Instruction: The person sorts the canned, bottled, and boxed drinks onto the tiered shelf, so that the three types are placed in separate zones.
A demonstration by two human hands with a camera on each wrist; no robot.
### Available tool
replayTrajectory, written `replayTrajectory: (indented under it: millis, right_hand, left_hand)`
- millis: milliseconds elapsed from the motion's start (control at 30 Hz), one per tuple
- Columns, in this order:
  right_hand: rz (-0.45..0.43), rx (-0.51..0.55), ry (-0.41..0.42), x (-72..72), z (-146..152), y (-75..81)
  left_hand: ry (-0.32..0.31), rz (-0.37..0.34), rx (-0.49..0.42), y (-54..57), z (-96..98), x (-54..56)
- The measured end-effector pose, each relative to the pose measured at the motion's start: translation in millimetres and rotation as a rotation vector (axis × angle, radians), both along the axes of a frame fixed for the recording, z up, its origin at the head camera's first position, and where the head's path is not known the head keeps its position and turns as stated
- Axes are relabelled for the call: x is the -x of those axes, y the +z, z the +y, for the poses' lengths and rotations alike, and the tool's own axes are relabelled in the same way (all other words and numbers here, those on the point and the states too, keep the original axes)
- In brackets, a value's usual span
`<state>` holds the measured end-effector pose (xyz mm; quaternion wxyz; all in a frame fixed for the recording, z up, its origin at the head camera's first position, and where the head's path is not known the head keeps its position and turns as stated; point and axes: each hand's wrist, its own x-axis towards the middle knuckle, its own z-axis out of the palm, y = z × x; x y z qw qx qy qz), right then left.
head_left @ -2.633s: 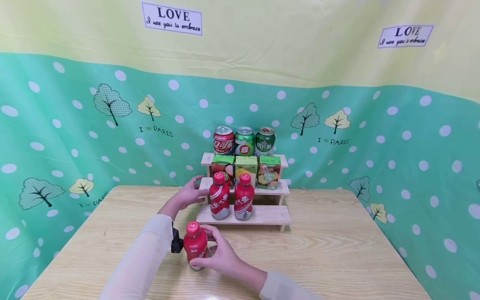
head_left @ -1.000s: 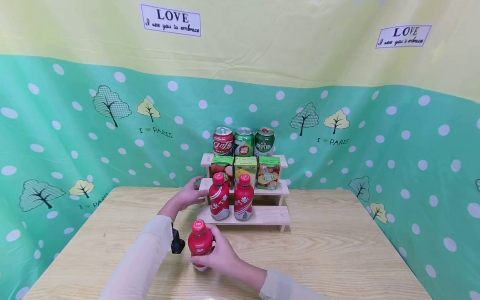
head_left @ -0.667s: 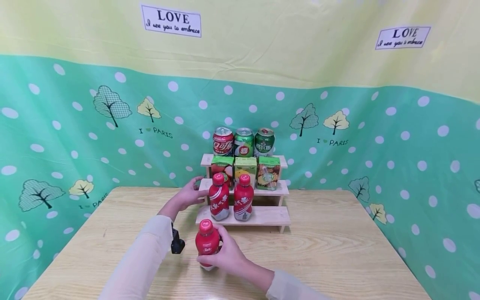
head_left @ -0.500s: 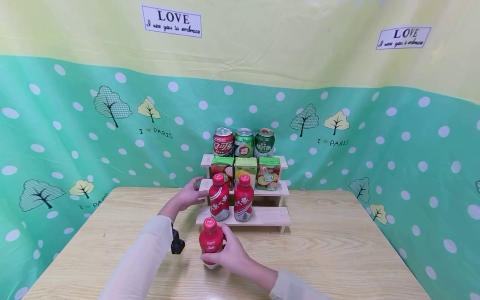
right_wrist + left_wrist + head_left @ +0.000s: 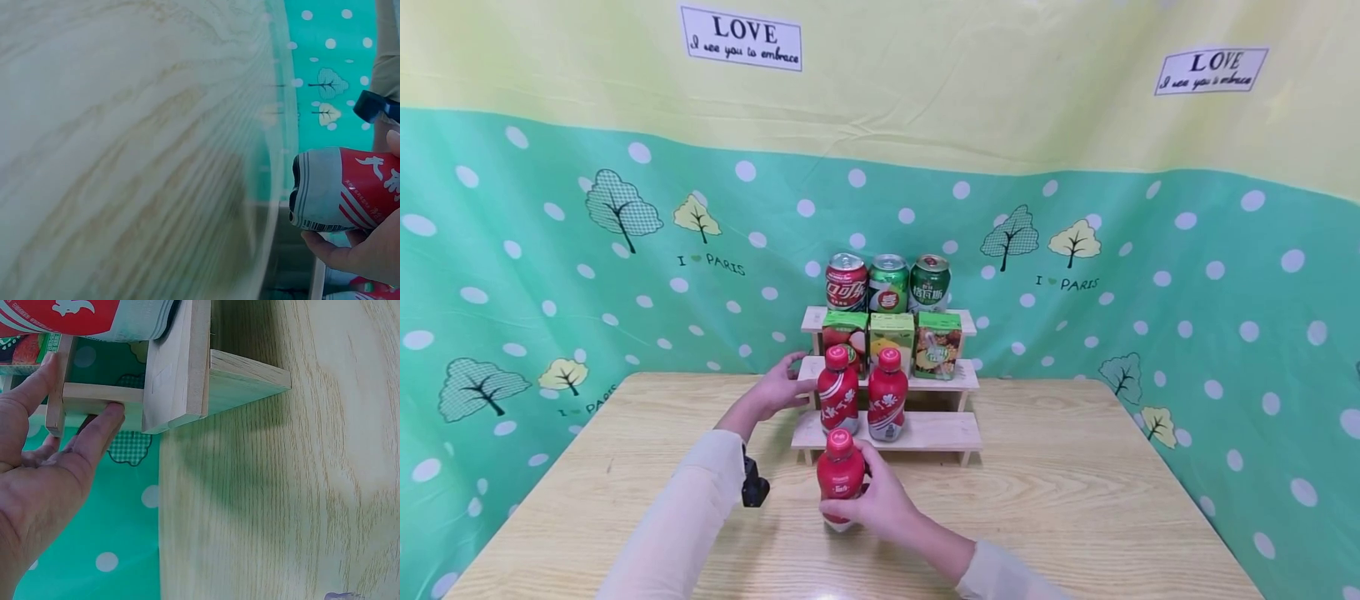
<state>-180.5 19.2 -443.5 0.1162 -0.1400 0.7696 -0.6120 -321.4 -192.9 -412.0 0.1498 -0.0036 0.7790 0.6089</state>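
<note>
My right hand grips a red bottle upright in front of the shelf's lowest step. The right wrist view shows the pale base of this bottle with fingers curled round its side. My left hand holds the left end of the three-step wooden shelf. Close up in the left wrist view, thumb and fingers of that hand lie on either side of the middle board. Two matching red bottles, one on the left and one beside it, stand on the lowest step.
Three juice cartons fill the middle step, and three cans stand on the top one. The shelf rests on a wooden table before a green and yellow curtain. A black wrist camera sits at my left cuff.
My right hand has carried the red bottle rightward and slightly toward the shelf. The bottle now overlaps the lowest step in the head view. My left hand has stayed on the shelf.
</note>
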Motion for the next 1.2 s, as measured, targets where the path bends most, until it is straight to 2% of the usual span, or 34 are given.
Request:
replayTrajectory:
  millis: [233,567,900,1200]
  right_hand:
    - [-0.019,0.02,-0.012,1.3,13,5.1]
    - [-0.027,-0.011,-0.048,2.9,34,10.5]
    - [0.046,-0.026,-0.104,4.5,56,19.1]
    - [0.096,-0.053,-0.217,9.9,74,25.5]
  left_hand:
    - [0.0,0.003,-0.003,0.7,-0.1,-0.2]
    - [-0.006,0.011,-0.009,0.3,-0.1,-0.8]
    - [-0.012,0.007,-0.019,-0.2,-1.1,0.1]
    - [-0.009,0.011,0.005,0.0,-1.0,1.2]
